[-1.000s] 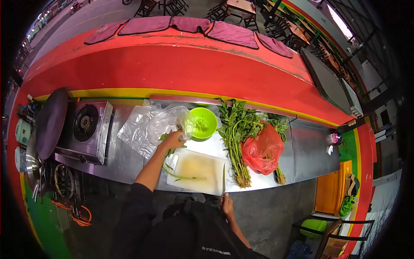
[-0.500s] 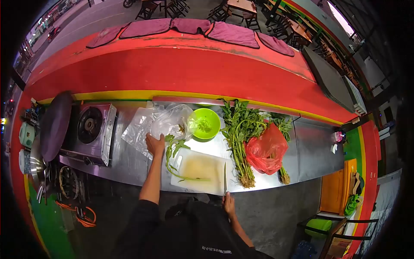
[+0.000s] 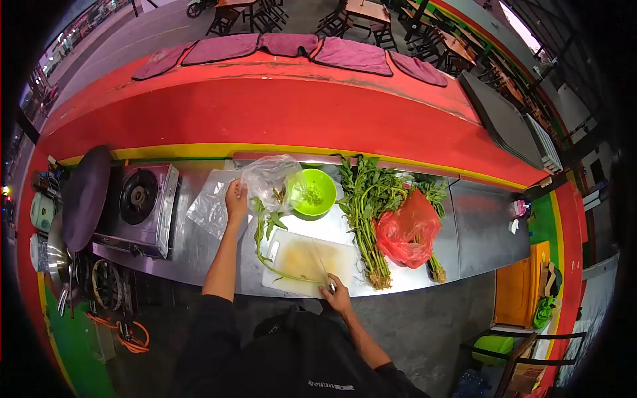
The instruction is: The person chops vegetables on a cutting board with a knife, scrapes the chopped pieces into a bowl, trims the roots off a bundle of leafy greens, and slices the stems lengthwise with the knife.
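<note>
My left hand is closed on the edge of a clear plastic bag, holding it up beside the green bowl. My right hand grips a knife by its handle, its blade slanting over the white cutting board. One leafy green stem curves from near the bag down across the board's left side. Chopped green bits lie inside the bright green bowl. Some brownish scraps show through the bag next to the bowl.
Bundles of rooted leafy greens lie right of the board, beside a red plastic bag. A gas stove and a large dark wok-like pan stand at left. A red wall runs behind the steel counter.
My left hand has moved up and slightly left, lifting the plastic bag's edge. The knife in my right hand has swung left over the board, and the hand has come up to the board's edge.
</note>
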Motion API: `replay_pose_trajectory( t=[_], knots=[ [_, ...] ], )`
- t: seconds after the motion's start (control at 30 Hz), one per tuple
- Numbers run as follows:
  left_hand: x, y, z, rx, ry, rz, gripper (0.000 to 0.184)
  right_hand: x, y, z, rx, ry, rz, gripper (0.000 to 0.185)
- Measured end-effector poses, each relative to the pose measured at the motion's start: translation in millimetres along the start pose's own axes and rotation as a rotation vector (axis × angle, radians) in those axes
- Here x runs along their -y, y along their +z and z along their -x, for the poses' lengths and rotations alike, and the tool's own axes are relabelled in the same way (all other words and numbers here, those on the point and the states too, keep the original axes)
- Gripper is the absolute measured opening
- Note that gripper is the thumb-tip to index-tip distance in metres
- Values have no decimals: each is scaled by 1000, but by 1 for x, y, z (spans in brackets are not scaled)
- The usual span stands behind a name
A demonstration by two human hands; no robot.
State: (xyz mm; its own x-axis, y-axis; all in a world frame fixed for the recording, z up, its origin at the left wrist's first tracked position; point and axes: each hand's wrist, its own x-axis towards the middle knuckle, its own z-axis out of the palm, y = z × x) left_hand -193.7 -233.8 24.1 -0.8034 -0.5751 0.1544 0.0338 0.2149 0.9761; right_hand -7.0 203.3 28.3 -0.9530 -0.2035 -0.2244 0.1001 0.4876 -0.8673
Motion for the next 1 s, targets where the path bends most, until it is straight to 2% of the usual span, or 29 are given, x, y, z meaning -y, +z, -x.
replay_pose_trajectory(
  t=[0.03,0.1,0.13,0.17,0.23,0.27,0.3,0.37,0.4,0.47,0.53,0.57,0.63,0.67,0.73,0.77,0.87,0.9,0.97,1.0],
  knots=[
    [-3,2,-5,0,3,-2,28,5,1,-5,0,-2,-3,49],
    [-11,7,-11,26,57,150,39,13,2,-14,60,6,230,50],
    [-15,7,-11,55,6,148,50,15,3,-16,72,72,259,43],
    [-18,8,-10,55,8,149,50,16,4,-16,70,71,259,43],
    [-23,12,-4,-55,149,-23,57,11,6,-16,26,-8,242,36],
    [-25,6,1,-75,186,-223,74,8,5,-15,53,49,281,32],
    [-33,7,12,-75,186,-220,74,5,4,-15,51,49,283,32],
    [-45,12,41,-250,74,-455,90,-7,6,-11,49,-18,258,32],
    [-28,16,51,-307,-59,-583,99,-14,9,-11,30,-27,237,32],
    [-32,20,84,-182,-274,-663,95,-8,5,-10,33,-34,223,33],
    [-5,25,112,-80,-310,-605,89,-4,4,-10,36,-40,208,33],
    [0,29,122,-55,-379,-634,76,-4,4,-10,49,-9,227,32],
    [11,26,140,64,-287,-560,53,-3,4,-11,65,19,249,32],
    [15,26,147,61,-288,-556,53,-1,5,-11,64,30,234,32],
    [7,30,158,10,-115,-249,30,-1,4,-10,64,43,221,33],
    [4,30,163,9,-118,-249,30,-1,4,-10,61,37,244,33],
    [-60,22,184,-88,-235,24,18,2,4,-10,62,25,283,33],
    [-62,17,191,-87,-237,20,18,0,4,-9,63,18,303,33],
    [-67,9,205,-164,-146,209,17,-3,3,-10,88,29,303,34],
    [-66,2,210,-169,-165,174,18,-3,2,-10,94,27,308,34]
  ],
)
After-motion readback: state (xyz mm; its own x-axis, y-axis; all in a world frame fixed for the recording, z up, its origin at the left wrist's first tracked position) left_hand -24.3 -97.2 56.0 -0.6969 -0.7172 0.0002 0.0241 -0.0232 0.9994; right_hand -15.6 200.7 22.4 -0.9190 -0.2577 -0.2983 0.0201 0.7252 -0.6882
